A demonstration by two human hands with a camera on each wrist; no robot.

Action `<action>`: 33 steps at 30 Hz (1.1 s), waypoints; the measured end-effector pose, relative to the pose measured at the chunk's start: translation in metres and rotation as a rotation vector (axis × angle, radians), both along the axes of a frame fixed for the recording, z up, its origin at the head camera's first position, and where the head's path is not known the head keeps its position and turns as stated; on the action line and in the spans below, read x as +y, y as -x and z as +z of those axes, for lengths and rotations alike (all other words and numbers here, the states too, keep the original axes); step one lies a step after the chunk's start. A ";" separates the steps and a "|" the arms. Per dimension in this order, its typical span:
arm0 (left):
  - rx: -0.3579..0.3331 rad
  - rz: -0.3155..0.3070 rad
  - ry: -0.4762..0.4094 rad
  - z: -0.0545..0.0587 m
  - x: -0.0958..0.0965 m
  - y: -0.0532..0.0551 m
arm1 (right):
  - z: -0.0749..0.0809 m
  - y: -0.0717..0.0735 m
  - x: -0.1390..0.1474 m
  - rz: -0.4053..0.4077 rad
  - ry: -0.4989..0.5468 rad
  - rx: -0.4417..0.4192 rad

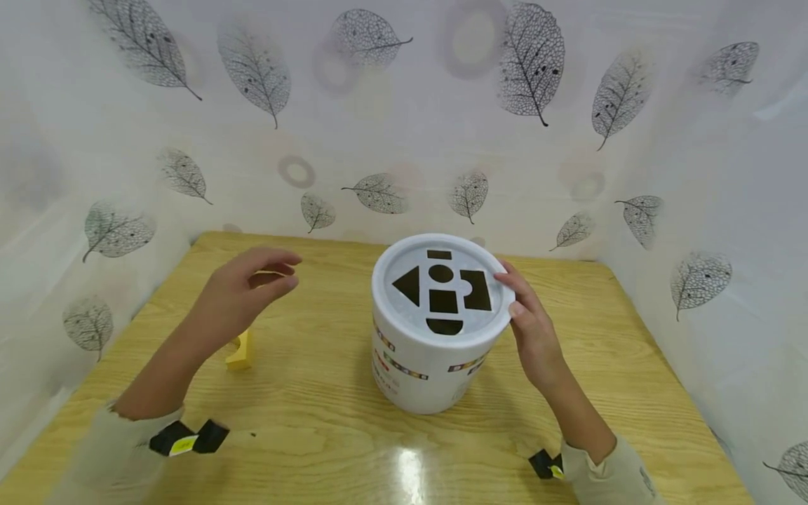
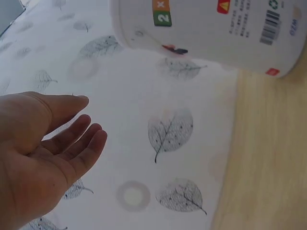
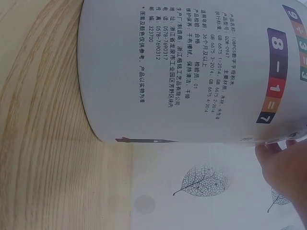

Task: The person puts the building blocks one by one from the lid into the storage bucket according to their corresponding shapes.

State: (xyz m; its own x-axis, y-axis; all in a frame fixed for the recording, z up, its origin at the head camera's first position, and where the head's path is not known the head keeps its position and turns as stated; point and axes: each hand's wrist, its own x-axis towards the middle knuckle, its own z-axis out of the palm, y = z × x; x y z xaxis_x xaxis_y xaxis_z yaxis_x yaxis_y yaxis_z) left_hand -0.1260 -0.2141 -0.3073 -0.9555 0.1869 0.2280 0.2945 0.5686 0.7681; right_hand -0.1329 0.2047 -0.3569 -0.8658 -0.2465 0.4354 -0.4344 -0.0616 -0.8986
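Note:
A white round bucket (image 1: 413, 372) stands upright on the table, its lid (image 1: 404, 256) cut with several dark holes: a triangle, a circle, rectangles, a half-round and a notched shape. At the lid's right edge, my right hand (image 1: 536, 333) holds the rim with thumb and fingers; some fingers are hidden behind it. My left hand (image 1: 243, 287) is raised left of the bucket, fingers loosely bent, thumb apart from them and nothing between. Below that wrist, partly covered by it, a yellow arch block (image 1: 241, 354) lies on the table. Printed text and coloured number tiles cover the bucket's wall (image 3: 192, 72).
The wooden table (image 1: 303, 414) runs back to a pale curtain (image 1: 404, 140) with a leaf print, which also closes both sides. Black wrist mounts (image 1: 189, 438) sit at both sleeves. A bright light reflection shows in front of the bucket.

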 end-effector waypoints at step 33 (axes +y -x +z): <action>-0.327 0.007 0.023 -0.118 -0.106 -0.034 | 0.001 -0.002 -0.003 -0.007 0.006 -0.008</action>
State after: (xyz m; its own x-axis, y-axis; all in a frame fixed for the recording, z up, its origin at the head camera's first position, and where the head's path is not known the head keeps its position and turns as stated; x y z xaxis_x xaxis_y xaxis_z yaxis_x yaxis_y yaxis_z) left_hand -0.0920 -0.3206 -0.4252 -0.9787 0.1816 -0.0954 0.0303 0.5880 0.8083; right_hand -0.1311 0.2019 -0.3559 -0.8710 -0.2375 0.4301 -0.4278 -0.0639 -0.9016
